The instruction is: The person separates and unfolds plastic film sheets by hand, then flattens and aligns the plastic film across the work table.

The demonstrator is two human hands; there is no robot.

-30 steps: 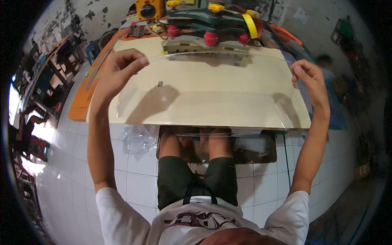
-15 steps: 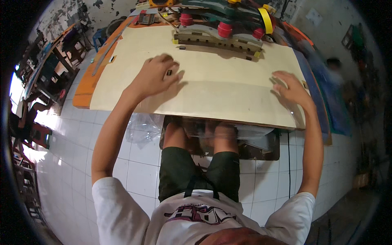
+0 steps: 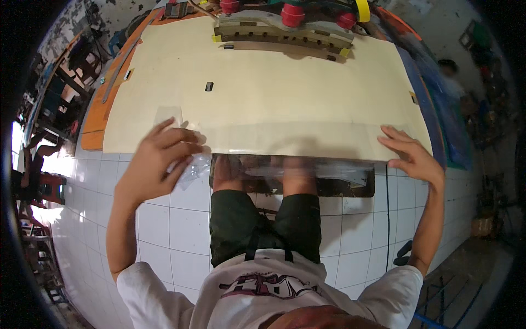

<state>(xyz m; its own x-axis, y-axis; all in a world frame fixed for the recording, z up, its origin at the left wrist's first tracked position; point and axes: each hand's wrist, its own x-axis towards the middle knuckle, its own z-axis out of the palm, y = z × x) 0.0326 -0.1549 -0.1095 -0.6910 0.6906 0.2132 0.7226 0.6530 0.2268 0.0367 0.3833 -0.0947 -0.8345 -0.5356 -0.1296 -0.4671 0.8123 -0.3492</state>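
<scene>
Both hands are at the near side of the table (image 3: 285, 82), cream-covered top with orange wood showing along the left. Left hand (image 3: 164, 156) is just off the near left part, fingers spread and curved, thumb apart from them, a bit blurred; contact with the film can't be told. Right hand (image 3: 408, 153) is at the near right corner, palm down, thumb and fingers apart, nothing clamped; can't tell if the fingertips touch.

Clear plastic film (image 3: 246, 137) lies as a faint band along the near strip of the table, between the hands; outline hard to read. A clear corner pokes up past the left fingers. Crumpled clear plastic (image 3: 193, 172) shows below the near edge, right of the left hand.

Far side, near the middle: clamp-like machine (image 3: 285, 27) with red knobs (image 3: 293, 15), a holed bar along its front, and a yellow ring (image 3: 362, 10) at its right. Small black rectangle (image 3: 209, 86) on the cream surface left of centre. Long metal strip (image 3: 118, 74) along the left wood border. Blue sheet (image 3: 424, 104) past the right edge. White tile floor (image 3: 186, 230) below.
</scene>
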